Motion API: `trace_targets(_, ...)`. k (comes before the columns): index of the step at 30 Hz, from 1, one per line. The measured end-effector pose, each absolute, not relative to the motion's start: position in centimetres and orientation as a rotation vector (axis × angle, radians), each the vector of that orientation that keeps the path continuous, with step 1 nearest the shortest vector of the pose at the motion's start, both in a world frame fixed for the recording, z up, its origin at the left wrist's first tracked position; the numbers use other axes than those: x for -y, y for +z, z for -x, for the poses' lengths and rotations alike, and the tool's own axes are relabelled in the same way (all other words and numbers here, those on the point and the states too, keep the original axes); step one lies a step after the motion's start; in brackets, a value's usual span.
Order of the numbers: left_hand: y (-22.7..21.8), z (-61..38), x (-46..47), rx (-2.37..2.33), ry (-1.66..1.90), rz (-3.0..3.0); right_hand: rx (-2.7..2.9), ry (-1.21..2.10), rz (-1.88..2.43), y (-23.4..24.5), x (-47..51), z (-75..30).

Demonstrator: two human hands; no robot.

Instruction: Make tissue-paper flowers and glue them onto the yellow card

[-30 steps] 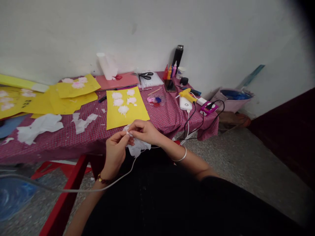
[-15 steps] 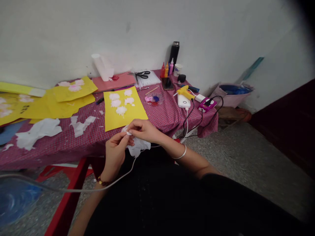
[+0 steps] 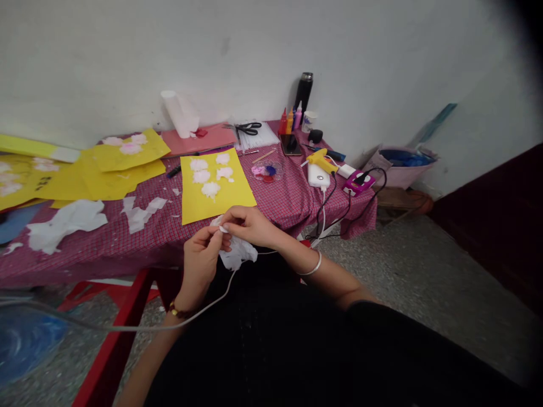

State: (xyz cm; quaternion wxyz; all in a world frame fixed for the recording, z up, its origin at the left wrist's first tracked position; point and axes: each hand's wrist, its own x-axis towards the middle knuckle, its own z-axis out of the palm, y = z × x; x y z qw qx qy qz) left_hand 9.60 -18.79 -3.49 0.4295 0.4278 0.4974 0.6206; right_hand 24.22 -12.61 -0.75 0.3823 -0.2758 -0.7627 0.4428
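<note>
Both hands meet over my lap at the table's front edge, pinching a crumpled piece of white tissue paper point(image 3: 238, 253). My left hand point(image 3: 201, 254) grips it between thumb and fingers. My right hand point(image 3: 248, 225) closes on the same tissue, fingertips almost touching the left ones. Loose tissue hangs below the fingers. Just beyond lies a yellow sheet of paper point(image 3: 199, 206) bearing several pale pink tissue puffs point(image 3: 211, 189). Torn white tissue pieces point(image 3: 68, 223) rest on the checked cloth to the left.
More yellow sheets point(image 3: 102, 178) lie at left. A paper roll point(image 3: 178, 116), scissors point(image 3: 250, 128), paint bottles point(image 3: 289, 121), a paint palette point(image 3: 267, 171), a yellow glue gun point(image 3: 324, 161) and a purple power socket point(image 3: 358, 182) stand behind. A pale cable point(image 3: 144, 328) crosses my left forearm.
The view has shifted very slightly, so the table items sit a little to the right. Both hands keep their pinch on the tissue, almost unmoved.
</note>
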Motion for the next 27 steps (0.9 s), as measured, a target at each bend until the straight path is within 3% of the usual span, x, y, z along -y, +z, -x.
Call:
trace_targets(12, -3.1, -9.8, 19.0, -1.250, 1.557, -1.059, 1.952, 1.165, 0.700, -0.7, 12.7, -24.1)
trace_targets(27, -2.9, -9.3, 19.2, -1.437, 1.566, -1.202, 2.064, 0.859, 0.638, 0.4, 13.5, -24.4)
